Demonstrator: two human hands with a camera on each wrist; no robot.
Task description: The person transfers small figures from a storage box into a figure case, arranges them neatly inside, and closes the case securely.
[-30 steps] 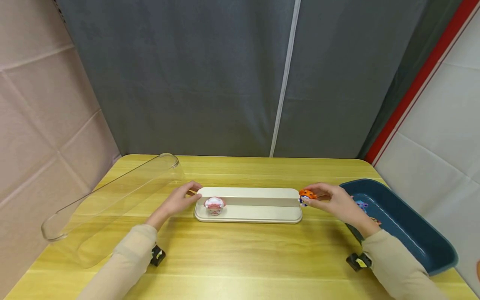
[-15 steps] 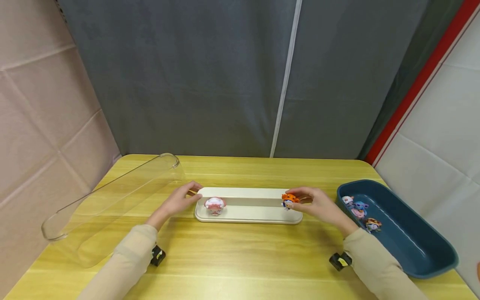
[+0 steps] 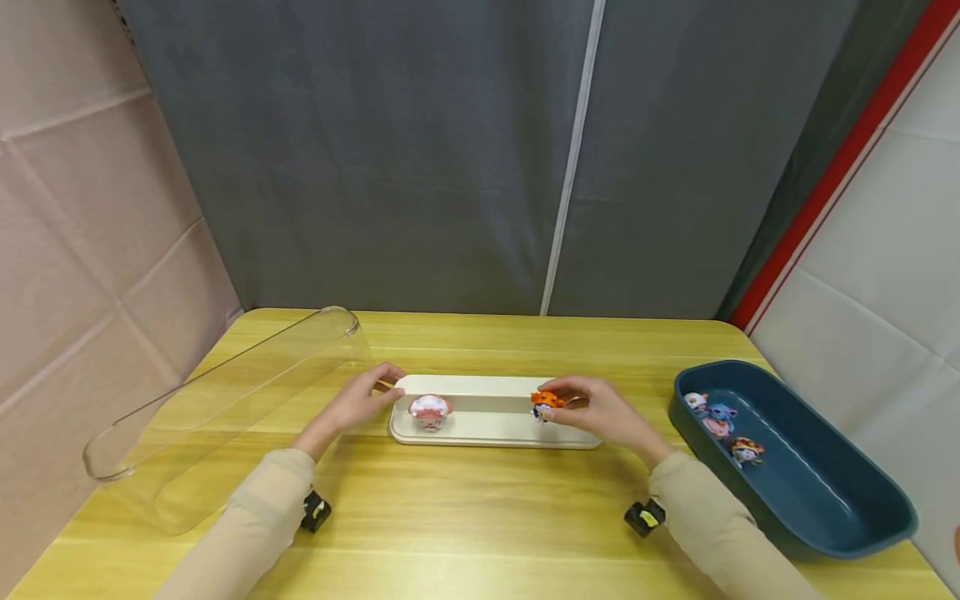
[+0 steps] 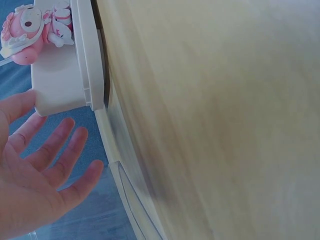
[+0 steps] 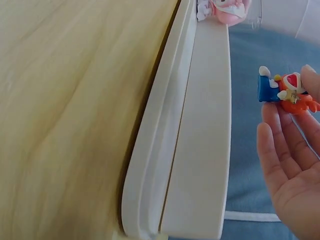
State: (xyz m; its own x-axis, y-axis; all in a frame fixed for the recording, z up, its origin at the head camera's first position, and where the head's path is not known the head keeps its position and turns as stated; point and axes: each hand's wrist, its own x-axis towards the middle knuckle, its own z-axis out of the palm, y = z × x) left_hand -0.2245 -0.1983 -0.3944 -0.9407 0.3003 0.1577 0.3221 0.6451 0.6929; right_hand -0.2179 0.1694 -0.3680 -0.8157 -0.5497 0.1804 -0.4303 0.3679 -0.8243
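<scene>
Head view gives the best layout: the right hand (image 3: 603, 411) pinches an orange-and-blue figurine (image 3: 546, 403) between thumb and fingers, right of centre in the frame, over the right half of the long white stand (image 3: 487, 428). Left hand (image 3: 358, 398) is loosely spread, thumb and index tips at the stand's left end (steadying it, I'd guess). Pink figurine (image 3: 431, 412) stands upright on the lower level near that end.

Looks to me like the step in hand is placing the orange one. Next move probably calls for lowering it upright onto the stand and letting go without nudging the base. More figurines (image 3: 718, 427) sit in the dark blue bin (image 3: 825, 487) at the right of the frame, and the clear cover (image 3: 232, 417) lies off to the left; neither wrist cam shows that bin.

What right wrist adds: the orange figurine's blue lower part hangs apart from the stand, which the head cam can't really tell you. Left wrist, meanwhile, shows the pink one's legs and the hand's spare fingers fanned out, touching nothing
</scene>
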